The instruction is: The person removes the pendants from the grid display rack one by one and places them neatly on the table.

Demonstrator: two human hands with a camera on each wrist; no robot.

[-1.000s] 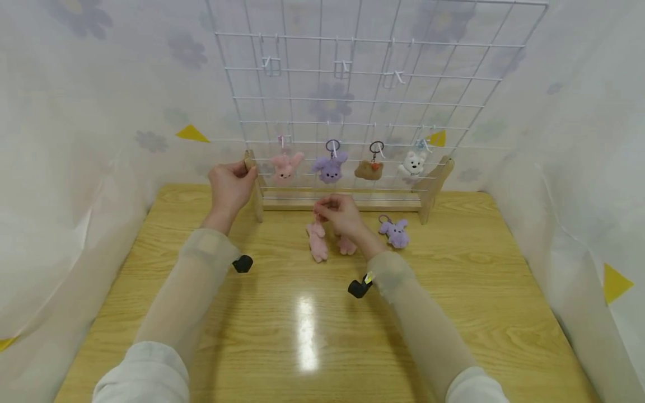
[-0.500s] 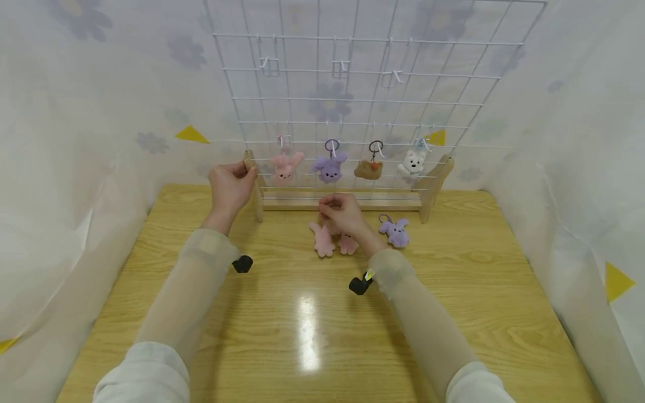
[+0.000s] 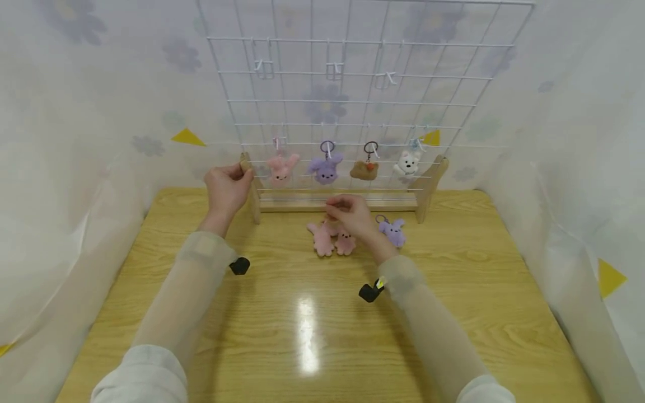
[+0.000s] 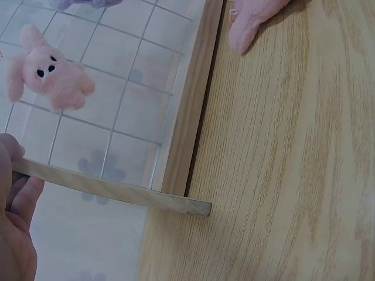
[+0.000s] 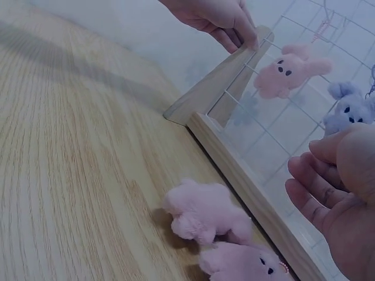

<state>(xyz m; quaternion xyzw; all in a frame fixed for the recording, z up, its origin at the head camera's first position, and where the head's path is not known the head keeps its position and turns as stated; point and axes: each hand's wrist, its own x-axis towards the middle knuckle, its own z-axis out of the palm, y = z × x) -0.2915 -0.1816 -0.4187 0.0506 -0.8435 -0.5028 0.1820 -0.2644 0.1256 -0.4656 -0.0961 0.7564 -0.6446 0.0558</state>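
My left hand (image 3: pixel 227 191) pinches the top of the left wooden side post (image 4: pixel 117 190) of a white wire grid rack. My right hand (image 3: pixel 354 216) hovers over the table just in front of the rack's base bar, its fingers loosely bent and nothing visible between them in the right wrist view. Below it lie two pink plush keychains side by side. The left plush keychain (image 3: pixel 322 242) shows no face; the right plush keychain (image 3: pixel 345 243) shows its eyes and nose. A purple plush keychain (image 3: pixel 394 233) with a ring lies to the right.
On the grid's lower hooks hang a pink plush (image 3: pixel 281 169), a purple plush (image 3: pixel 326 169), a brown plush (image 3: pixel 364 170) and a white dog figure (image 3: pixel 407 164). Hooks higher up, such as the left hook (image 3: pixel 263 69), carry nothing. Patterned sheets surround the wooden table (image 3: pixel 252 324).
My right hand has let go of the left pink plush keychain, which now lies flat beside the other one. That hand has moved slightly right. My left hand still holds the post.
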